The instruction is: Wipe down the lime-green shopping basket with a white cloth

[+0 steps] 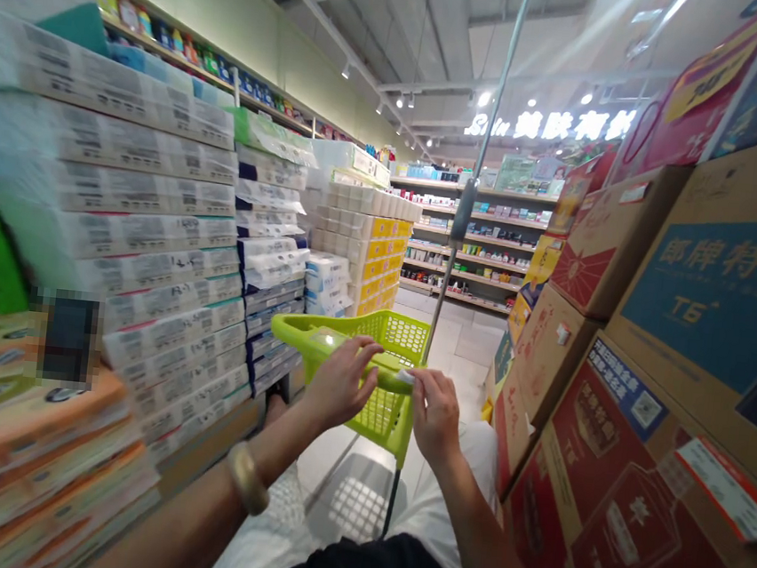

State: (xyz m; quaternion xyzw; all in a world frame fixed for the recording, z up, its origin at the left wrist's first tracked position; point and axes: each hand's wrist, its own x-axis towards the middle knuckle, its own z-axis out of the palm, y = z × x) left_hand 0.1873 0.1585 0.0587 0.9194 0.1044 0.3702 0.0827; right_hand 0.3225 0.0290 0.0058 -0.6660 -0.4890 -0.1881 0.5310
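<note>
A lime-green plastic shopping cart [408,323] with a perforated basket stands directly in front of me. My left hand [344,381] reaches over the cart's handle bar, its fingers bent and apart, with nothing visible in them. On the right end of the handle, my right hand [434,413] has thumb and fingertips pinched together. A small white piece [405,376] sticks out at those fingertips; its kind is too small to make out. A long thin metal pole [486,143] with a grey sleeve rises along the cart's right side, close to my right hand.
Stacked white paper packs [153,182] line the left side, with orange-wrapped packs [19,401] nearer me. Printed cartons [722,255] pile up close on the right. Ahead, a tiled floor [466,346] leads to stocked shelves [470,230]. A bare foot or leg [276,408] shows left of the cart.
</note>
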